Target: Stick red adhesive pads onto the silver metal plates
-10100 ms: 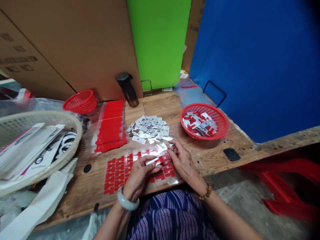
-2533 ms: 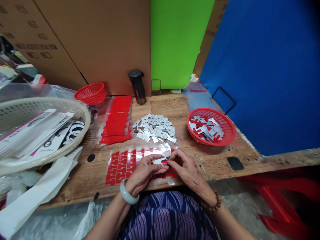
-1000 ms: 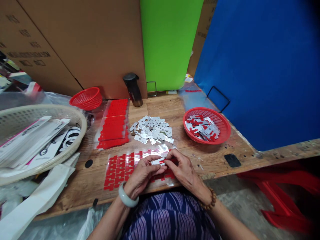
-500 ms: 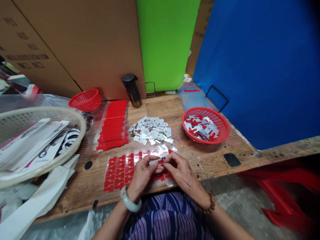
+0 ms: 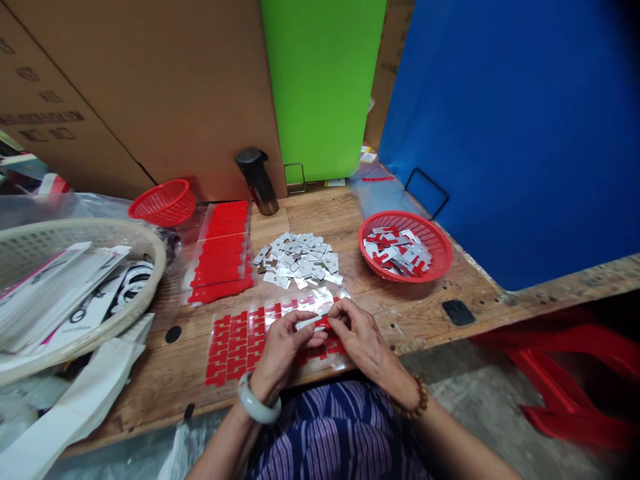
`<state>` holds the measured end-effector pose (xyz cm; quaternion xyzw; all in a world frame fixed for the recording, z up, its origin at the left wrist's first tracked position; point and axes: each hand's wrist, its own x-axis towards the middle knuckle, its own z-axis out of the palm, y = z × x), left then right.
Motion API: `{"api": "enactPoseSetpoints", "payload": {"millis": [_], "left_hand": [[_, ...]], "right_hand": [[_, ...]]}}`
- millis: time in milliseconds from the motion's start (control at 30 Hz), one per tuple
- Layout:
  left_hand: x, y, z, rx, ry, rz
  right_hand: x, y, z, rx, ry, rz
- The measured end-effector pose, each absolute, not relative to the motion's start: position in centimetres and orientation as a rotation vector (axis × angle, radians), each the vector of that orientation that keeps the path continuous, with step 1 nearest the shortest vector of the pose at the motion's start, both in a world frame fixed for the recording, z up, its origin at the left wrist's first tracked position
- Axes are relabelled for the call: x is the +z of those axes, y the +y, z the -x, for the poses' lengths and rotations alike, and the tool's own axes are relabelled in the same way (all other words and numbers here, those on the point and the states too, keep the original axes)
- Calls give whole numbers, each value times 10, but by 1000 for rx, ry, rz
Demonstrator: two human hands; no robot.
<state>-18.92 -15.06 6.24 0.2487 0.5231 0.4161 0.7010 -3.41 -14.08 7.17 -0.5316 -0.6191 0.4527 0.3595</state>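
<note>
Wooden counter [image 5: 320,208] holds it all; low in the middle, left fingers [image 5: 302,325] and right fingers [image 5: 332,319] pinch one card [image 5: 310,322], almost closed.

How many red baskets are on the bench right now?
2. The smaller red basket stands at the back left, beside the cardboard; the larger red basket is right of the loose silvery plates. Neither is hidden by anything.

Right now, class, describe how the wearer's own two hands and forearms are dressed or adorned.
The left hand has a smooth, pale, rounded bangle at its wrist. The right hand has a bracelet of round brown beads. Both hands are gloveless, and no sleeves show on the forearms.
</note>
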Motion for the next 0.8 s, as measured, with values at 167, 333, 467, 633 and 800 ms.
{"api": "enactPoseSetpoints", "payload": {"millis": [167, 333, 467, 633, 800], "left_hand": [[61, -151, 190, 917, 1158, -516], [61, -151, 191, 922, 1160, -521], [60, -152, 192, 920, 1164, -519], [61, -152, 192, 913, 1172, -518], [63, -152, 192, 913, 1173, -513]], "right_hand": [[62, -140, 36, 1097, -1656, 1375], [61, -141, 38, 998, -1720, 1383], [60, -142, 38, 968, -1747, 1370], [56, -143, 39, 938, -1754, 1370], [57, -143, 40, 941, -1747, 1364]]}}
